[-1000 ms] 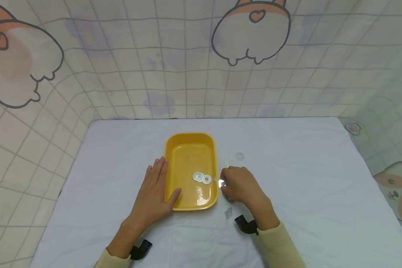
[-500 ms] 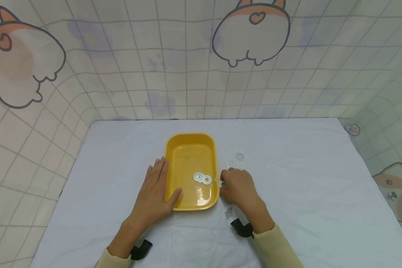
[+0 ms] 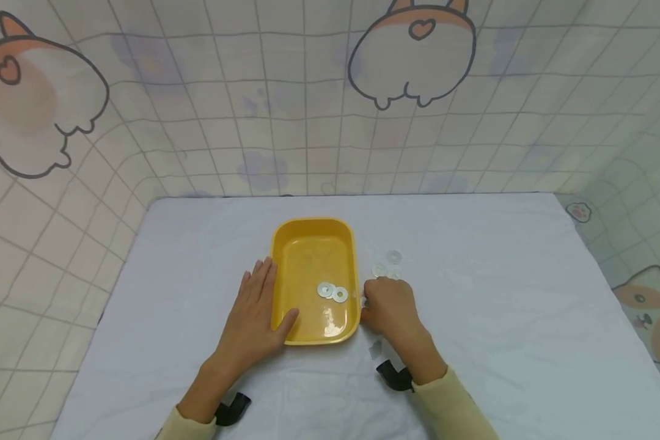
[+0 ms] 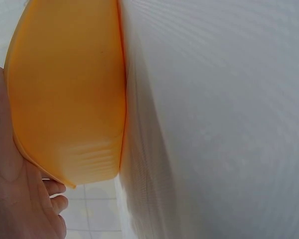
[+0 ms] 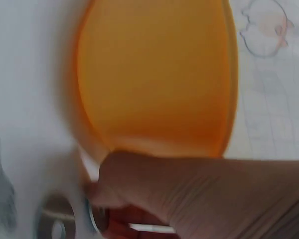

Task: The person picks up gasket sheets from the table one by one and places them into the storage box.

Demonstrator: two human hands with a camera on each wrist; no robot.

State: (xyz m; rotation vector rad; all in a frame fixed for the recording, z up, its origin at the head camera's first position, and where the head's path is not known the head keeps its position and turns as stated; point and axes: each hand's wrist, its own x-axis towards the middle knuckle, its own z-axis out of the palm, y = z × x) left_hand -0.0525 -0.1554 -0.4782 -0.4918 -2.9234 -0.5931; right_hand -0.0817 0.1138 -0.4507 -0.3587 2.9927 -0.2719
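My left hand (image 3: 255, 318) lies with straight fingers along the left rim of the yellow tray (image 3: 313, 244), its thumb over the near corner. Two flat metal washers (image 3: 340, 294) overlap on the tray floor. My right hand (image 3: 394, 307) is beside the tray's right wall with its fingers curled down to the cloth. In the right wrist view, a washer (image 5: 97, 216) stands edge-on between thumb and fingers of that hand, and a second washer (image 5: 57, 219) lies just past the thumb. The right palm hides part of the pile.
More washers (image 3: 393, 257) lie on the white cloth (image 3: 500, 293) beyond the right hand. A small grey patch (image 3: 376, 349) shows near the right wrist. Behind the table hangs a tile-patterned curtain (image 3: 286, 122) with cartoon animals.
My right hand has shifted slightly left and toward me, close against the tray's wall, covering more of the washer there. My left hand and the tray have stayed put.
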